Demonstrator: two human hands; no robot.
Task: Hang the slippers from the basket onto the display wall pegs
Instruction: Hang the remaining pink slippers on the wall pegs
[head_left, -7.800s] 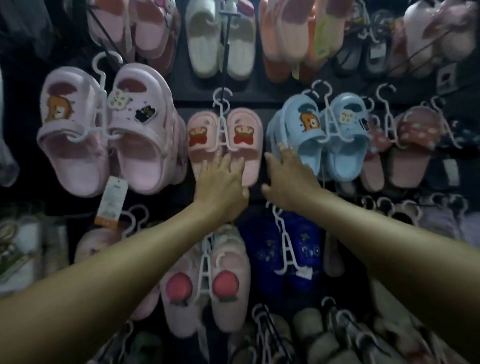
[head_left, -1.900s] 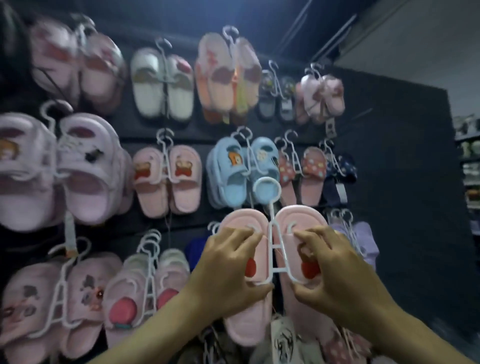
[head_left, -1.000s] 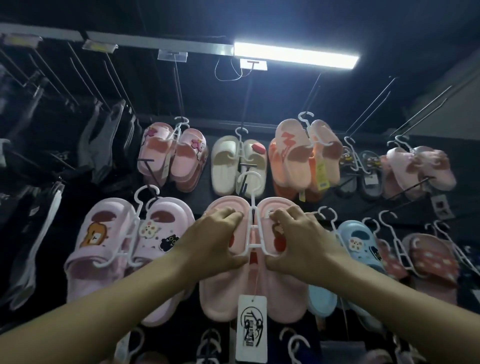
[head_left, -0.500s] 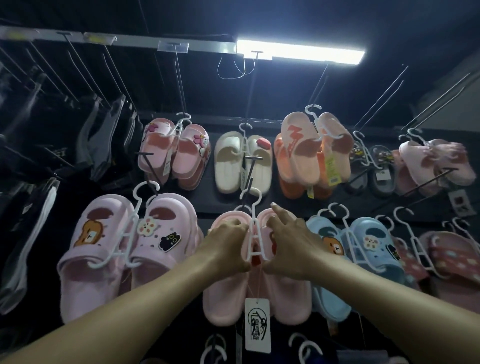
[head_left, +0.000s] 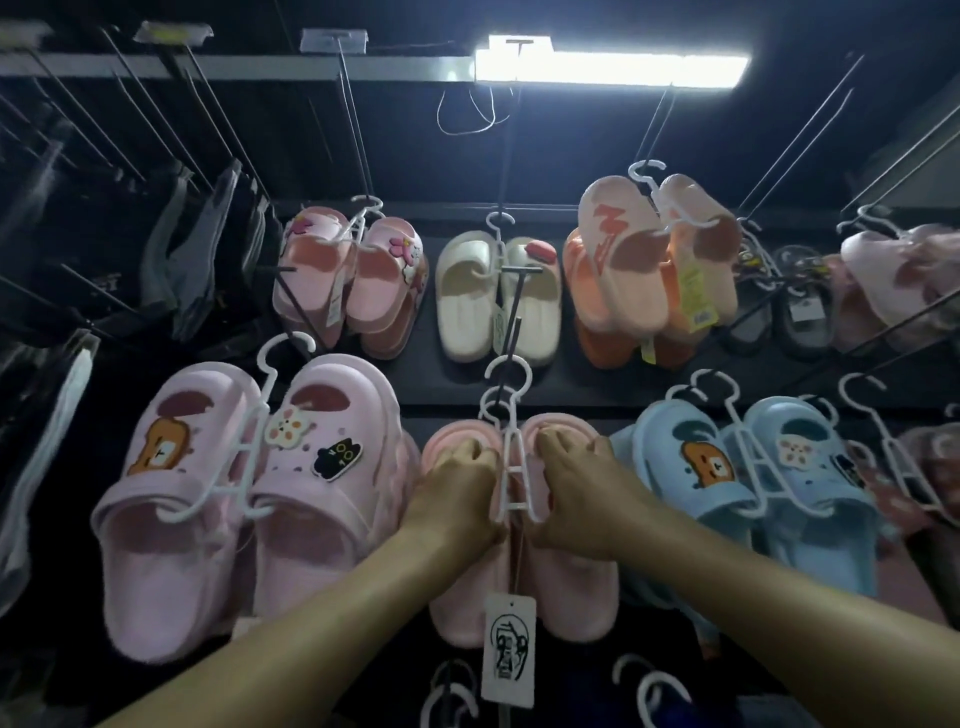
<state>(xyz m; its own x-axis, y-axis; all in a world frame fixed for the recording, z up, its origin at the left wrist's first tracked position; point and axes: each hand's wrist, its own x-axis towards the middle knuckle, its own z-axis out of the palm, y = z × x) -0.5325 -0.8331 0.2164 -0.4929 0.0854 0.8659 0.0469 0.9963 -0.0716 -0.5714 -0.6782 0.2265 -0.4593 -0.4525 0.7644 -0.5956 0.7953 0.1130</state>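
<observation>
Far left: dark garments (head_left: 197, 260) hang from angled metal rods, in shadow and hard to identify. Next, lower row: a large pink clog pair (head_left: 244, 499) with bear and cat charms hangs on a white hanger from the dark display wall (head_left: 613, 384). Above it, upper row: a smaller pink pair (head_left: 353, 280) with flower trim.

Centre: the left hand (head_left: 457, 493) is clamped on the left slipper of a plain pink slipper pair (head_left: 571, 597), fingers curled over its toe end. The pair is clipped to a white hanger (head_left: 511, 457), whose hook sits at a wall peg (head_left: 514, 306) that projects towards the camera; whether the hook is fully seated on the peg cannot be told. A white price tag (head_left: 508, 649) dangles below the pair on a string. The right hand (head_left: 587, 493) is clamped on the right slipper, fingers over its top edge, thumb underneath. Above, upper row: a cream pair (head_left: 467, 296).

Right of centre, upper row: an orange pair (head_left: 623, 270) with a yellow tag. Lower row: a blue pair (head_left: 753, 483) with bear charms, just beside the right hand. Far right: further pairs, blurred. A lit strip lamp (head_left: 613, 67) is mounted overhead.
</observation>
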